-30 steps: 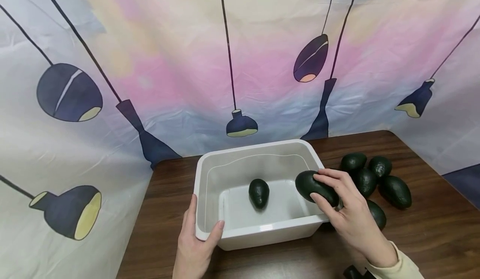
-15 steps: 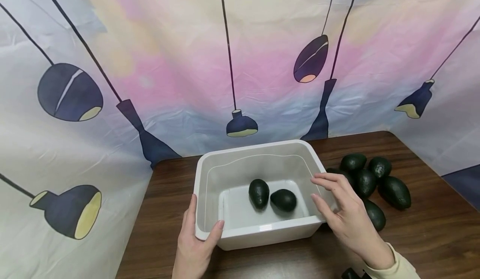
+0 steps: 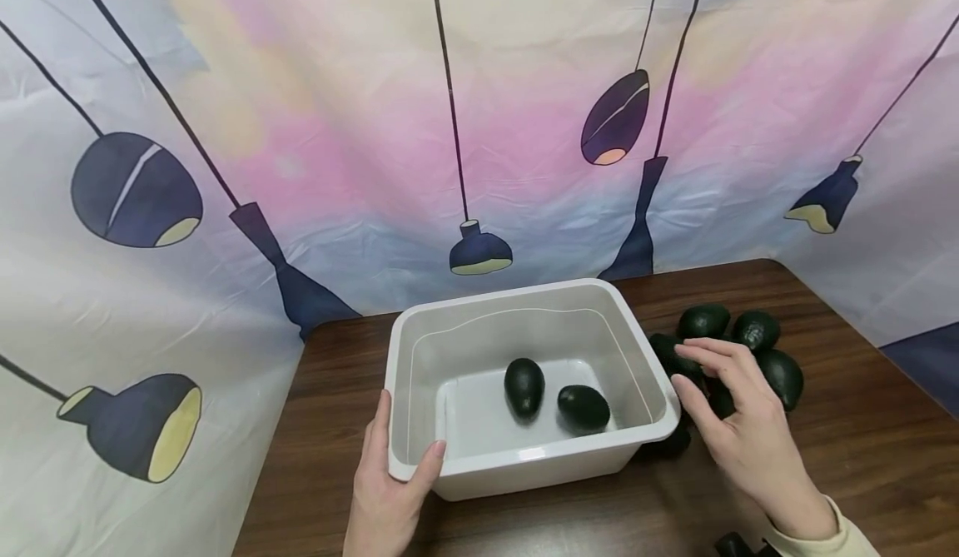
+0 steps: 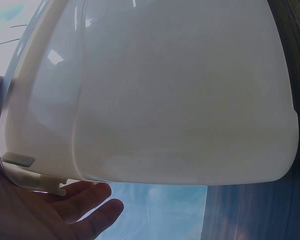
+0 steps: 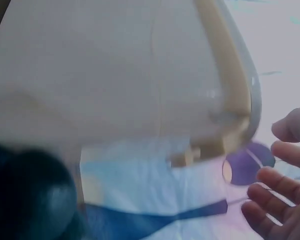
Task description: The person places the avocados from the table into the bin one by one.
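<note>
A white plastic tub (image 3: 524, 463) stands on the brown wooden table (image 3: 862, 465). Two dark green avocados lie inside it, one (image 3: 524, 386) near the middle and one (image 3: 583, 407) to its right. My left hand (image 3: 390, 490) grips the tub's near left corner, thumb over the rim; the left wrist view shows the tub's wall (image 4: 180, 100) with my fingers (image 4: 85, 210) beneath it. My right hand (image 3: 737, 415) hovers open just right of the tub, fingers spread over a pile of avocados (image 3: 704, 321). In the right wrist view the tub's rim (image 5: 230, 85) and my fingertips (image 5: 275, 200) are blurred.
Several avocados lie in a cluster right of the tub, among them one (image 3: 755, 330) at the back and one (image 3: 782, 377) behind my fingers. A printed curtain with lamp shapes (image 3: 479, 166) hangs behind and round the table. A dark object (image 3: 737, 547) peeks in at the bottom right.
A second ago my right hand held an avocado over the tub's right rim. It let go; that avocado now lies in the tub, and the hand has moved right over the pile.
</note>
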A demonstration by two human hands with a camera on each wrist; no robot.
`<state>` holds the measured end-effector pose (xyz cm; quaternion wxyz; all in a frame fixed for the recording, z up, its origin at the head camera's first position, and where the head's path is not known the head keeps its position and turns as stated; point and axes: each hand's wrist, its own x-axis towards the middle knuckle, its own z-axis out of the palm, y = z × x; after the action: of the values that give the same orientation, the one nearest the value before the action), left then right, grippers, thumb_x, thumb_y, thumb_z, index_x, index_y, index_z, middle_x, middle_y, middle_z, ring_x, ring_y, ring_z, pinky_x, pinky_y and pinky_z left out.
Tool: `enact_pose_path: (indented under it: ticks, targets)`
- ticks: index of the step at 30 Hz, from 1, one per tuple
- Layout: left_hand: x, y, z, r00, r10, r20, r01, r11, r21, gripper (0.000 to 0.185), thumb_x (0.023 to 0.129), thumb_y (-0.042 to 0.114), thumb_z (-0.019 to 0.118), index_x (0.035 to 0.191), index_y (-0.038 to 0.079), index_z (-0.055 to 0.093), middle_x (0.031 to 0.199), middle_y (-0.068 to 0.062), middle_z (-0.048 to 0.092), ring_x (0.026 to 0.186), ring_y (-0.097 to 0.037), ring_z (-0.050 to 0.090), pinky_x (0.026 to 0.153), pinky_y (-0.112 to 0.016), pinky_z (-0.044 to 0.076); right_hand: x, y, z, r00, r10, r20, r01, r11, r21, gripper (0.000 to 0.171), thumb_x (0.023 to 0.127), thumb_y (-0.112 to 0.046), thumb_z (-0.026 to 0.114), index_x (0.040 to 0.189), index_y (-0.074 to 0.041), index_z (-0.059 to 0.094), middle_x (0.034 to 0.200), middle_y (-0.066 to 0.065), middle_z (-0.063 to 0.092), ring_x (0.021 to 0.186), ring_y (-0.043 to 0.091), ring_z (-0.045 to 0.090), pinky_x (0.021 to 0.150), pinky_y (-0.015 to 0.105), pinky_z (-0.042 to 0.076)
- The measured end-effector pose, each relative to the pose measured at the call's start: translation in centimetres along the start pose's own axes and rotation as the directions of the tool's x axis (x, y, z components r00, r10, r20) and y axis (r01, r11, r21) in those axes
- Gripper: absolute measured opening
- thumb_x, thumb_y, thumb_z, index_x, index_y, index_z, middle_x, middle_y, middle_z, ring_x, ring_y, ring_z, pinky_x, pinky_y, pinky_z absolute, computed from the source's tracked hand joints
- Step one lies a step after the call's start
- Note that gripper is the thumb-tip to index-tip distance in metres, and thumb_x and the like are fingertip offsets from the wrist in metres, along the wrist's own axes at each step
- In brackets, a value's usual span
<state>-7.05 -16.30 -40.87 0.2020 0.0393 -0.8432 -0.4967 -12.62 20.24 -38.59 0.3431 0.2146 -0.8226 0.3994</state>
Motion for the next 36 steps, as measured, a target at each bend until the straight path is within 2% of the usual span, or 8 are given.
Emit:
enact_pose_path:
  ticks: [3, 7, 13, 17, 25, 29, 36]
  targets:
    - [0.0, 0.1, 0.1, 1.0, -0.004, 0.003, 0.004, 1.0, 0.003, 0.088, 0.084, 0.023, 0.078, 0.155, 0.016, 0.026, 0.141, -0.008, 0.045, 0.117, -0.023, 0.051, 0.09, -0.006, 0.036, -0.6, 0.8, -0.8, 0.992, 0.112, 0.065, -0.106, 0.99, -0.087, 0.044, 0.083, -0.002, 0.075, 0.125, -0.004, 0.062, 0.132, 0.017, 0.049, 0.118, 0.031, 0.041, 0.093, 0.038, 0.035]
    - [0.0, 0.1, 0.1, 1.0, -0.018, -0.005, 0.018, 1.0, 0.023, 0.089, 0.084, 0.024, 0.079, 0.155, 0.018, 0.026, 0.141, -0.007, 0.045, 0.117, -0.023, 0.051, 0.09, -0.005, 0.035, -1.4, 2.3, -1.4, 0.954, 0.256, 0.157, -0.219, 0.95, -0.222, 0.048, 0.088, -0.016, 0.073, 0.129, 0.001, 0.055, 0.135, 0.027, 0.039, 0.118, 0.046, 0.029, 0.083, 0.062, 0.028]
    - [-0.1, 0.1, -0.1, 1.0, -0.022, -0.011, 0.022, 0.999, 0.045, 0.089, 0.084, 0.025, 0.078, 0.155, 0.018, 0.025, 0.142, -0.008, 0.044, 0.118, -0.024, 0.05, 0.089, -0.003, 0.033, -2.9, 5.0, -1.4, 0.87, 0.432, 0.237, -0.311, 0.854, -0.417, 0.063, 0.092, -0.036, 0.067, 0.133, 0.008, 0.047, 0.135, 0.037, 0.033, 0.119, 0.057, 0.023, 0.082, 0.068, 0.023]
    - [-0.1, 0.2, -0.1, 1.0, -0.028, -0.002, 0.028, 0.999, 0.046, 0.088, 0.085, 0.026, 0.077, 0.156, 0.018, 0.025, 0.142, -0.009, 0.044, 0.118, -0.025, 0.05, 0.089, -0.003, 0.033, -3.8, 6.4, -1.3, 0.825, 0.505, 0.253, -0.347, 0.807, -0.478, 0.069, 0.092, -0.041, 0.066, 0.133, 0.01, 0.044, 0.133, 0.041, 0.03, 0.117, 0.06, 0.023, 0.078, 0.069, 0.025]
    - [-0.1, 0.2, 0.1, 1.0, -0.031, 0.0, 0.031, 0.998, 0.049, 0.089, 0.085, 0.027, 0.077, 0.156, 0.019, 0.024, 0.142, -0.009, 0.044, 0.119, -0.025, 0.049, 0.089, -0.003, 0.032, -4.5, 7.4, -1.4, 0.771, 0.554, 0.313, -0.37, 0.791, -0.487, 0.076, 0.092, -0.045, 0.065, 0.135, 0.012, 0.042, 0.133, 0.042, 0.029, 0.115, 0.06, 0.026, 0.073, 0.071, 0.033]
    - [0.0, 0.2, 0.1, 1.0, -0.024, -0.005, 0.024, 0.999, 0.043, 0.089, 0.084, 0.026, 0.078, 0.156, 0.019, 0.025, 0.142, -0.009, 0.044, 0.12, -0.025, 0.049, 0.09, -0.003, 0.031, -4.5, 7.6, -1.4, 0.745, 0.57, 0.346, -0.375, 0.788, -0.488, 0.078, 0.093, -0.049, 0.062, 0.136, 0.013, 0.041, 0.133, 0.043, 0.029, 0.115, 0.06, 0.026, 0.074, 0.07, 0.034]
    - [-0.1, 0.1, 0.2, 1.0, -0.011, -0.01, 0.011, 0.999, 0.03, 0.09, 0.084, 0.023, 0.079, 0.155, 0.018, 0.026, 0.142, -0.008, 0.045, 0.119, -0.023, 0.05, 0.09, -0.004, 0.033, -5.0, 7.7, -1.1, 0.747, 0.556, 0.364, -0.344, 0.792, -0.504, 0.076, 0.09, -0.05, 0.065, 0.133, 0.011, 0.046, 0.129, 0.041, 0.035, 0.113, 0.058, 0.031, 0.073, 0.071, 0.035]
